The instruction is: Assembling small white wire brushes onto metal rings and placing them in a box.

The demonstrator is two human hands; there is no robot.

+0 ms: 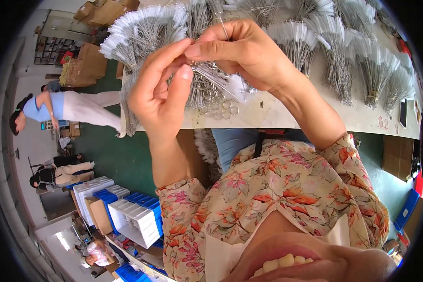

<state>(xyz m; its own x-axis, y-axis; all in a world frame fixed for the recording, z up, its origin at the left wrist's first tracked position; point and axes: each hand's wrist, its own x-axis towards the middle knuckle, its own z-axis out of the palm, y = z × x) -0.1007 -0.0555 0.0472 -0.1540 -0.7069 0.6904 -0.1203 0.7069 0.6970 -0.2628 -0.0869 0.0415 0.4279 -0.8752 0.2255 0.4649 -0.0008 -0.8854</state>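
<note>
Both my hands are raised over the table point(268, 110), their fingertips meeting in front of piled thin wire brushes. My right hand point(249, 51) pinches with thumb and forefinger. A thin twisted-wire brush point(224, 29) runs up from between its fingers. My left hand point(162, 89) has its fingers curled in, the forefinger tip against the right thumb. What it grips is too small and covered to make out. Just beyond the left thumb lie several wire brush stems point(211, 74) with a white bristle end point(238, 87). Loose metal rings point(218, 107) are scattered on the table below them.
Fanned bundles of white-bristled brushes point(148, 28) cover the far side, with more bundles point(331, 51) to the right. A phone point(403, 113) lies at the right edge. Blue and white crates point(136, 218) stand lower left. A person in blue point(51, 105) is on the left.
</note>
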